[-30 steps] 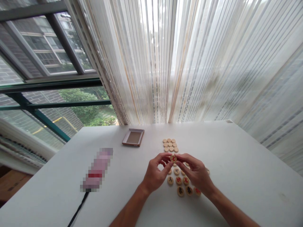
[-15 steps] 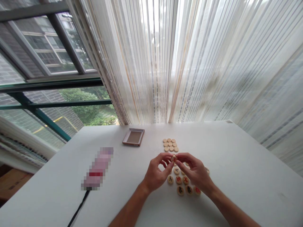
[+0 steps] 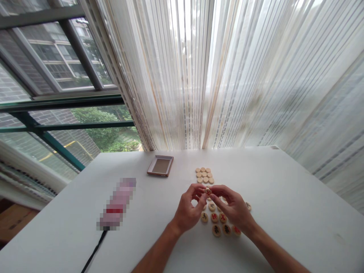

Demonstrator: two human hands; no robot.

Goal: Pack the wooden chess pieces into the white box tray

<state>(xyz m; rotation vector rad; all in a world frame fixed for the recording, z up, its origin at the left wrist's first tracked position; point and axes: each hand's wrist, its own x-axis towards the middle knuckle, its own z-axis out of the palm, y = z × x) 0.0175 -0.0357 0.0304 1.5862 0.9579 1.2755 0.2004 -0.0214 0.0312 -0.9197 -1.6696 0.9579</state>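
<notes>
A round wooden Chinese chess piece with a red character is held between the fingertips of both hands, raised above the table. My left hand pinches it from the left, and my right hand from the right. Beneath and between the hands lie several more pieces, face up, such as a black-marked piece, a red-marked piece and another black-marked piece. My right hand partly covers some of them. Beyond the hands, several blank-side-up pieces lie close together in rows.
An open shallow box lies on the white table at the back left. Left of my hands is a pixelated pink object with a black cord. String curtains and a window border the table's far side.
The held piece has tilted slightly and dropped a little between my fingertips. Both hands stay in nearly the same place, and the pieces on the table have not moved.
</notes>
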